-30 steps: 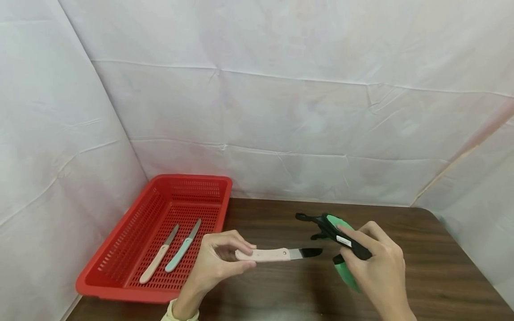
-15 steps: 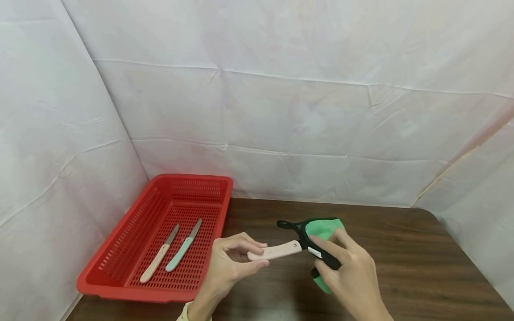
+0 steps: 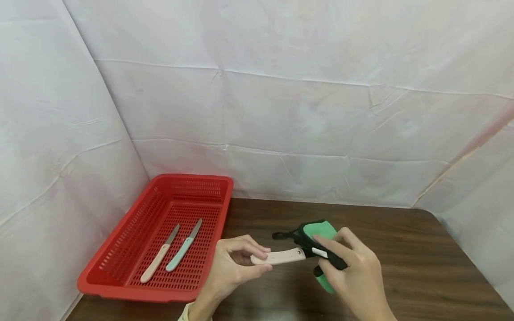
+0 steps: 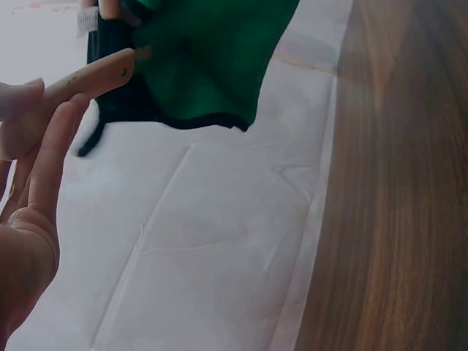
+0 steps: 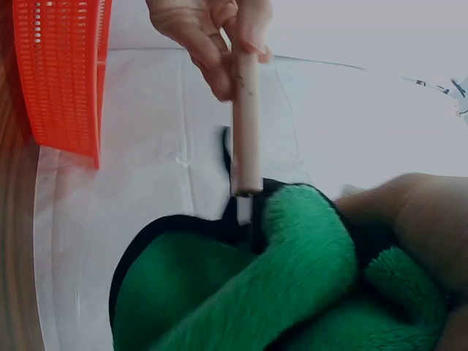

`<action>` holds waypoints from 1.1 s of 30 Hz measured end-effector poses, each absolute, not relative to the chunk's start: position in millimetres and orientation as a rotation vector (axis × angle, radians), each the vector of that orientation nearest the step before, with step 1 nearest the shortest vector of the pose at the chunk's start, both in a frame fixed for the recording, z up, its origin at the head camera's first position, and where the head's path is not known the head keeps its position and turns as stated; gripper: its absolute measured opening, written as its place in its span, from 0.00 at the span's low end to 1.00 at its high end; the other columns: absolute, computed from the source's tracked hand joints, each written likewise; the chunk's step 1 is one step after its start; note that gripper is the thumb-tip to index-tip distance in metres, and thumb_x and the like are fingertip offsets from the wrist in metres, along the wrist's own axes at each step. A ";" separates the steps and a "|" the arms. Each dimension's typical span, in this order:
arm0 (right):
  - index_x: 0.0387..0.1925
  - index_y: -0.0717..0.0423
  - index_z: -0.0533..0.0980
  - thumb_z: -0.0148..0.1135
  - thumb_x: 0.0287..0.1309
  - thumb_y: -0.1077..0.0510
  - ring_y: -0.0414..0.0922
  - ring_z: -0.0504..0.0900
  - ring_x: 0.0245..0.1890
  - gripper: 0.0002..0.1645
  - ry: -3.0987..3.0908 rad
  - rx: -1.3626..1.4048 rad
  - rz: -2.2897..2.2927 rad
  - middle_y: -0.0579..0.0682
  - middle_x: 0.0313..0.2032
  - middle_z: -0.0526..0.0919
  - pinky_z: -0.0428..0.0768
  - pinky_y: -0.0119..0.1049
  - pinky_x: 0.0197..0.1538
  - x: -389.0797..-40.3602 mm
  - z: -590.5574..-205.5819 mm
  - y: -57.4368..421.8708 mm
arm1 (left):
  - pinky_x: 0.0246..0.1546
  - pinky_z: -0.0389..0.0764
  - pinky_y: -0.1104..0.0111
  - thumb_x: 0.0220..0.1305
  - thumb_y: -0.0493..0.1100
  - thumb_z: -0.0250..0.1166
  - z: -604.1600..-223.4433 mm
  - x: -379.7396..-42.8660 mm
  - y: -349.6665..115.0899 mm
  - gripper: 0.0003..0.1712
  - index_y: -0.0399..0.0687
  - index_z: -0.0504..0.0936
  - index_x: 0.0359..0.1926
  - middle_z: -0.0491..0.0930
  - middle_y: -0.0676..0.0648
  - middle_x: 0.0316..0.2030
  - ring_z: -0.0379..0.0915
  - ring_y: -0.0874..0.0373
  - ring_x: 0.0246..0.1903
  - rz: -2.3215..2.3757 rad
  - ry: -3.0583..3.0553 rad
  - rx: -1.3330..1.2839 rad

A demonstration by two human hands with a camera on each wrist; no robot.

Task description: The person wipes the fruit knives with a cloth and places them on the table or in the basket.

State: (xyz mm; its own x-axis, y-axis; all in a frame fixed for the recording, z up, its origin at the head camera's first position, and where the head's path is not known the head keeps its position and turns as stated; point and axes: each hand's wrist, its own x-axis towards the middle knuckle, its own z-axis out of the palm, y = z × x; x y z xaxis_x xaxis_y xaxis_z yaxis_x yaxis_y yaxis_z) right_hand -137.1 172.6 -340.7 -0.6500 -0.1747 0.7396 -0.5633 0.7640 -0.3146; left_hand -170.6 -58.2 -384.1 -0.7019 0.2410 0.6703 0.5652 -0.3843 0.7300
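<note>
In the head view my left hand (image 3: 237, 267) pinches the end of a pale pink knife handle (image 3: 279, 257) between thumb and fingers. The knife points right, and its blade is mostly hidden in a green cloth with black edging (image 3: 321, 230). My right hand (image 3: 355, 272) grips that cloth, folded around the blade. In the right wrist view a short bit of blade (image 5: 243, 210) shows between the handle and the fuzzy green cloth (image 5: 307, 241). The left wrist view shows the cloth (image 4: 205, 66) hanging beyond the handle (image 4: 95, 77).
A red perforated basket (image 3: 225, 214) stands on the left of the dark wooden table (image 3: 421, 254). Inside it lie a knife with a pink handle (image 3: 154, 264) and a knife with a light blue handle (image 3: 179, 255). White sheeting (image 3: 281, 111) walls the back and sides.
My right hand has brought the cloth left onto the blade, which was bare in part a second ago. My left hand has shifted slightly right with the knife.
</note>
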 end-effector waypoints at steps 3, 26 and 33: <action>0.34 0.44 0.81 0.66 0.28 0.65 0.29 0.60 0.16 0.23 -2.272 0.596 0.611 0.34 0.28 0.67 0.58 0.17 0.19 -137.7 -343.3 170.7 | 0.18 0.78 0.59 0.35 0.22 0.68 -389.1 -171.4 -55.9 0.12 0.30 0.80 0.27 0.78 0.36 0.28 0.77 0.47 0.28 -2.187 -1.579 -1.067; 0.33 0.38 0.81 0.67 0.27 0.66 0.29 0.56 0.14 0.26 -2.384 0.393 0.541 0.30 0.24 0.63 0.54 0.23 0.15 -150.7 -348.4 193.6 | 0.25 0.80 0.60 0.38 0.25 0.68 -396.2 -181.3 -77.4 0.16 0.27 0.78 0.34 0.77 0.31 0.33 0.77 0.49 0.30 -2.294 -1.639 -0.836; 0.35 0.45 0.81 0.69 0.23 0.69 0.29 0.58 0.16 0.27 -2.267 0.411 0.609 0.33 0.25 0.67 0.54 0.20 0.16 -149.2 -346.9 197.5 | 0.25 0.80 0.61 0.38 0.26 0.69 -395.7 -183.6 -76.8 0.17 0.26 0.78 0.35 0.78 0.32 0.34 0.77 0.51 0.30 -2.305 -1.707 -0.830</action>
State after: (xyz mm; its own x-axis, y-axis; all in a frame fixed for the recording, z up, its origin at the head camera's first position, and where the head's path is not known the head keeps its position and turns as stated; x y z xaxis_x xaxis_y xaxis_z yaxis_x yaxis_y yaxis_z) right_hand -149.2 197.5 -346.9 -0.6748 -0.1076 0.7301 -0.4591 0.8358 -0.3011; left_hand -183.6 -76.8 -395.7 -0.8344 0.1965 0.5149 0.4353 -0.3380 0.8344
